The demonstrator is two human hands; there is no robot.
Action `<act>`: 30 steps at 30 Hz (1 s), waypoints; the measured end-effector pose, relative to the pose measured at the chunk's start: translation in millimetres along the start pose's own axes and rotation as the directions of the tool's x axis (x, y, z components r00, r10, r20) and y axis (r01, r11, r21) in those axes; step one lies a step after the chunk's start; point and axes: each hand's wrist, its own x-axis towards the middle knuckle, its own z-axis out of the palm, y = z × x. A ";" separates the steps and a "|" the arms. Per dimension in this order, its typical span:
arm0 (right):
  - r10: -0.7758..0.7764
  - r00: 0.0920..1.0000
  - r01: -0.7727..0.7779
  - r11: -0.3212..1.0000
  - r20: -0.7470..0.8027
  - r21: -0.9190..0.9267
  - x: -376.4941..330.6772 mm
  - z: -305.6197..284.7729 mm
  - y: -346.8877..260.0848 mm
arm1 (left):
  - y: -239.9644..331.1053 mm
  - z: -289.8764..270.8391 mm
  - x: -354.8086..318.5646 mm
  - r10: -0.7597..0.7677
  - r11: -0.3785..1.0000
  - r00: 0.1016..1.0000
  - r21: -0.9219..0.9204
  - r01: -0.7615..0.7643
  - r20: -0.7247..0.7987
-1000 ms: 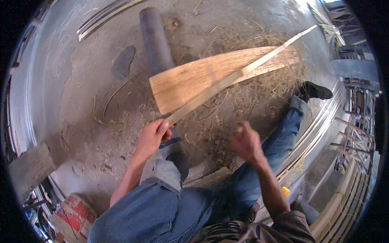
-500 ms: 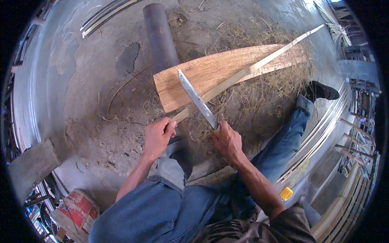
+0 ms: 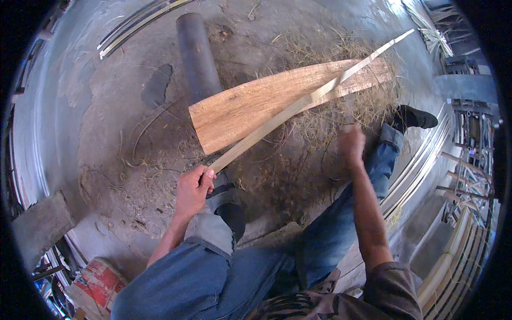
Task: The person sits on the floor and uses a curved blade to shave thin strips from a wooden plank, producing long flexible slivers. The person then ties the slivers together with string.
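Note:
My left hand (image 3: 193, 193) pinches the near end of a long pale strip, likely split bamboo (image 3: 256, 136). The strip slants away to the upper right across a broad, curved wooden board (image 3: 240, 112). My right hand (image 3: 352, 146) is smeared by motion, out past the board's lower edge at the right. Its fingers look closed round the handle of the knife. The blade (image 3: 349, 104) is only a faint blur between that hand and the strip's far half; whether it touches the strip I cannot tell.
A dark cylinder (image 3: 197, 56) lies behind the board's left end. Thin curled shavings (image 3: 325, 45) litter the floor. My outstretched leg (image 3: 341, 213) is at right beside long pale strips (image 3: 416, 178). A red container (image 3: 98, 282) stands lower left, near a grey slab (image 3: 42, 226).
My right hand has swept the knife up and to the right, away from the strip's near end toward its far half. My left hand keeps its pinch, shifted slightly down and left in view.

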 end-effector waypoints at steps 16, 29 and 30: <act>-0.202 0.872 -0.071 0.849 0.447 0.524 -89.5 -71.6 -137.9 | 0.2 -11.1 1.0 -0.270 0.888 0.953 -0.347 0.303 0.141; 0.012 1.000 -0.014 0.983 0.015 0.181 3.9 -3.6 15.8 | -3.7 -13.6 -1.2 -0.224 0.924 0.971 -0.299 0.238 0.082; 0.227 0.974 -0.208 0.921 -0.018 0.328 8.8 -5.5 17.7 | 1.0 -12.6 0.4 -0.222 0.927 0.970 -0.288 0.240 0.095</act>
